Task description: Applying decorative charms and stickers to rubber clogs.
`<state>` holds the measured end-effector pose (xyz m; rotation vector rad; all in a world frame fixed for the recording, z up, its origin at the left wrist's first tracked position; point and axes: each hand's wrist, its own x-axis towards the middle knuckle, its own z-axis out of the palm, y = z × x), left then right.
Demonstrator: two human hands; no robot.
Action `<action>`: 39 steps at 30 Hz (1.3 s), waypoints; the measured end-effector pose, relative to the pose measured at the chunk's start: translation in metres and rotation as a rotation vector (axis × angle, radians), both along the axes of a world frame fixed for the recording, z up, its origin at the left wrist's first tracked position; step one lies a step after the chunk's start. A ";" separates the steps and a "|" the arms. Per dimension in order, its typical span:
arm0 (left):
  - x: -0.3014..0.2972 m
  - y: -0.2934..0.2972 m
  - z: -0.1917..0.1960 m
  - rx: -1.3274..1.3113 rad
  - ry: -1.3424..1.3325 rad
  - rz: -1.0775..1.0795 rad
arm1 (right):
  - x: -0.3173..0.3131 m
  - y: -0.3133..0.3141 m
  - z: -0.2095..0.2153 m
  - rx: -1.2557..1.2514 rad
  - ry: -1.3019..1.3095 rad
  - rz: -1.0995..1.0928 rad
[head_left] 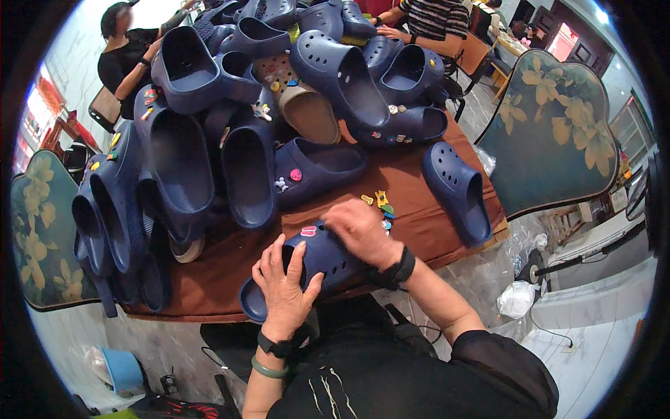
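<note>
A navy clog (pixel 326 260) with holes in its upper lies at the table's near edge. My left hand (pixel 283 283) holds it by the opening, thumb and fingers bent over the upper's edge. On the upper sits a pink shoe charm (pixel 308 230). My right hand (pixel 364 232) is curled over the toe end, slightly blurred; its fingertips are close together at the holes, and whatever they pinch is hidden. Just beyond that hand are several loose charms, among them a yellow one (pixel 381 198) and a green one (pixel 389 210).
Navy clogs (pixel 183 164), many with charms, pile up over the left and far table, with a beige clog (pixel 310 115) among them. One navy clog (pixel 457 192) stands alone at the right on the brown cloth (pixel 398 171). Two people (pixel 129 63) (pixel 433 28) are across the table.
</note>
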<state>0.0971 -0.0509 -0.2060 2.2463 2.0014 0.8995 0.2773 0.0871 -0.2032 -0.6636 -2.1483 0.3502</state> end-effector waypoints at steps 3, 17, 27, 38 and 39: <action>0.002 0.000 0.002 0.022 -0.092 0.018 | 0.045 0.033 -0.014 -0.140 -0.023 -0.308; 0.034 -0.017 0.011 0.006 -0.006 0.206 | 0.062 0.043 -0.014 -0.384 -0.081 -0.400; -0.010 0.011 0.080 -0.646 0.075 -0.124 | 0.006 0.016 -0.004 -0.330 0.087 0.030; -0.019 0.015 0.031 -0.205 -0.361 -0.560 | 0.003 0.013 0.001 -0.358 -0.057 0.036; -0.020 0.012 0.032 -0.222 -0.349 -0.570 | 0.001 0.012 0.007 -0.286 -0.055 0.097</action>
